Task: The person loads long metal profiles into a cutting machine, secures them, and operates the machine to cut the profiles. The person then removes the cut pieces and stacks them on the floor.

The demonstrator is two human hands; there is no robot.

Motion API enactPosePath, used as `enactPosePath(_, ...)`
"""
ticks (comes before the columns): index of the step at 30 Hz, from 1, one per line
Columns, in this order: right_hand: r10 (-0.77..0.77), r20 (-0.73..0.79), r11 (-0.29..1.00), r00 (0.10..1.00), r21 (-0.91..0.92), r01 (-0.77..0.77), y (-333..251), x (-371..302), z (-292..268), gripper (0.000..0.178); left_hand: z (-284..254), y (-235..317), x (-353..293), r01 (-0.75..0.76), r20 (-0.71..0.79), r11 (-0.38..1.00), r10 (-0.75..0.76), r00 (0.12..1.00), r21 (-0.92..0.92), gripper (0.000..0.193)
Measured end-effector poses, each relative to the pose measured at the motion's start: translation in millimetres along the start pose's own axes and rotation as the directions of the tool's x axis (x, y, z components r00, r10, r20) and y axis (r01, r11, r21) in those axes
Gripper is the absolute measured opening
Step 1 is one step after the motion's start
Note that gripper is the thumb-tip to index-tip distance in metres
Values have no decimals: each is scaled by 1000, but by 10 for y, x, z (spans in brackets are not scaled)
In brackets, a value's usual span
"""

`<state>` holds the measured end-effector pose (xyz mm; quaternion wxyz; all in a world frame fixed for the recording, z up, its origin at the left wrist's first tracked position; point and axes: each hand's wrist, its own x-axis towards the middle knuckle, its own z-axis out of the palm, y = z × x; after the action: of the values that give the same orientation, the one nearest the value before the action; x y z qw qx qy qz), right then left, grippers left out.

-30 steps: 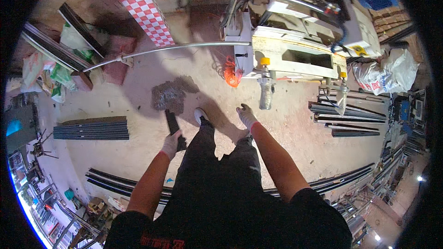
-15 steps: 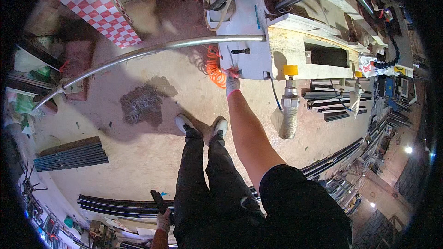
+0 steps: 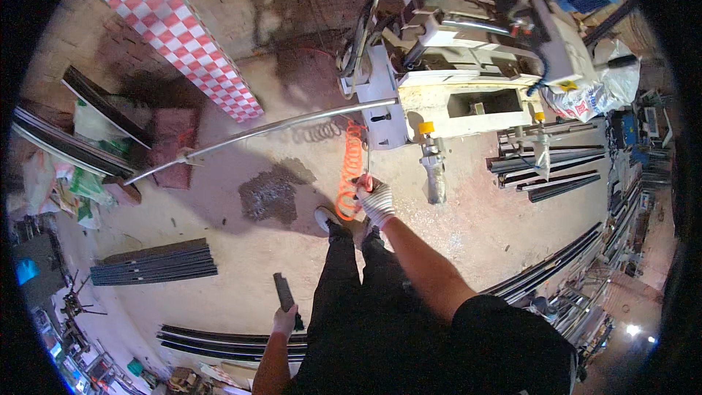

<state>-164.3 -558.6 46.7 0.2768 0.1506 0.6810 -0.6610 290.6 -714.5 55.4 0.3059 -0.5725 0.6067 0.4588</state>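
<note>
In my gloved right hand [image 3: 377, 203] is a red air blow gun [image 3: 365, 182], its thin nozzle pointing up toward the machine. From the gun an orange coiled air hose [image 3: 352, 152] runs up to the machine's front. My fingers are wrapped round the gun, above my shoes. Lower down, my gloved left hand [image 3: 286, 320] is closed on a short black profile piece [image 3: 283, 290], which sticks up out of the fist. Its lower end is partly hidden by the hand.
A white machine [image 3: 385, 129] with a long metal bar [image 3: 292, 118] stands ahead. Beside it is a wrapped cylinder [image 3: 435, 175] with a yellow top. Black profiles [image 3: 157, 263] lie on the floor at left, with more [image 3: 556, 164] at right. A red-and-white checkered panel [image 3: 186, 40] leans at upper left.
My right hand has drawn back from the machine with the blow gun, stretching the orange hose toward me. My left hand has risen a little with the black profile piece. The view has shifted.
</note>
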Motion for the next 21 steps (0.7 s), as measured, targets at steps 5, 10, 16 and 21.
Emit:
enactPosePath(5,-139,-104,809,985,-585,52,-882,-367,-490,32,-239,450,143,-101,20,985,105,994,-139,33)
enactPosePath(10,-258,-105,637,960,-766,87,-1308,-65,-765,38,-380,647,729,-159,71,941,188,980,-298,36)
enactPosePath(16,-354,-215,745,910,-653,135,-1457,21,-903,38,-595,949,930,-238,-25,965,236,971,-107,32)
enactPosePath(21,-265,-423,825,866,-565,-23,-1955,112,-1969,40,-758,1005,779,-315,-120,947,305,945,-66,31)
